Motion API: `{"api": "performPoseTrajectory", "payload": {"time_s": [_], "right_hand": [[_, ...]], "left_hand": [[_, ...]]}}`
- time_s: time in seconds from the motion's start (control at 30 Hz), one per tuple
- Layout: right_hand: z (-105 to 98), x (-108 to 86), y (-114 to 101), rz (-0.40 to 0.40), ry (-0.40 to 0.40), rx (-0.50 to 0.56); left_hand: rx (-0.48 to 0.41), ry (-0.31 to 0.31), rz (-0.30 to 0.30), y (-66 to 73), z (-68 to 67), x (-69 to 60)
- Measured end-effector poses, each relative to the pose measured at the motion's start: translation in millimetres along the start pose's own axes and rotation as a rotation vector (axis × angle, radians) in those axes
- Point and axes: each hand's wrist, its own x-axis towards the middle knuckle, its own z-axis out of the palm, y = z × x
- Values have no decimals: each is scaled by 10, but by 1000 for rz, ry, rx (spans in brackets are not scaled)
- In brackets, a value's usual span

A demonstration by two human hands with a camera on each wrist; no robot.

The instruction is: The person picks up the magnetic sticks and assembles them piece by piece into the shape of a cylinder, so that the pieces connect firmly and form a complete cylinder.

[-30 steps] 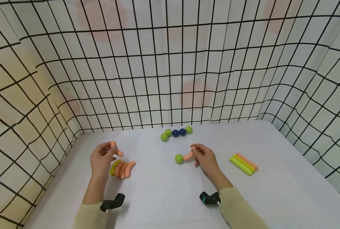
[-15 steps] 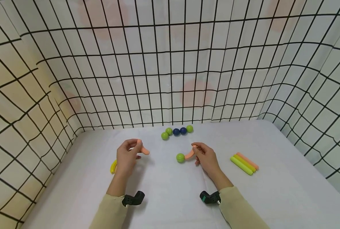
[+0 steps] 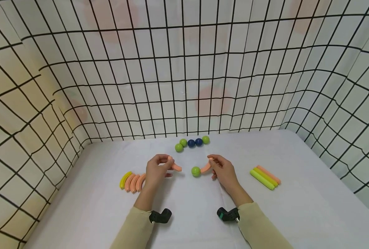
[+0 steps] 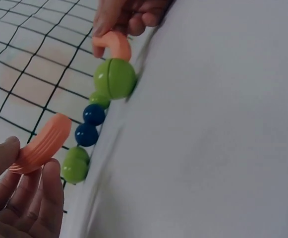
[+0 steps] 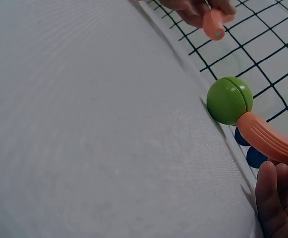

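My left hand (image 3: 157,173) pinches a ribbed, curved orange rod (image 4: 45,143) between thumb and fingers, held above the table. To its right, my right hand (image 3: 225,173) pinches another curved orange rod (image 5: 263,135) by one end. A green ball (image 5: 227,101) with a groove around it touches that rod's other end. In the head view, a small gap separates the left rod's free tip from this ball. The end face of the left rod shows a small round greenish spot in the right wrist view.
Left of my left hand lie a yellow curved rod (image 3: 125,180) and several orange curved rods (image 3: 133,183), side by side. At the back are green balls (image 3: 179,147) and two dark blue balls (image 3: 191,143). Straight rods (image 3: 265,178) lie at right. A black grid backdrop (image 3: 190,79) surrounds the table.
My left hand has carried its curved orange rod rightward from above the row of curved rods to near the green ball. The right hand and its rod have barely moved.
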Motion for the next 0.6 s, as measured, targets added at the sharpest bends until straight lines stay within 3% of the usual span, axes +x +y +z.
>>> {"api": "performPoseTrajectory", "payload": {"time_s": [0.23,0.6], "right_hand": [[-3,1,23,-15,2,-11],[-5,6,38,-40,-10,-13]], "left_hand": [[14,-18,4,-78,149,-2],[-75,-85,-30,-172,228,-42]]}}
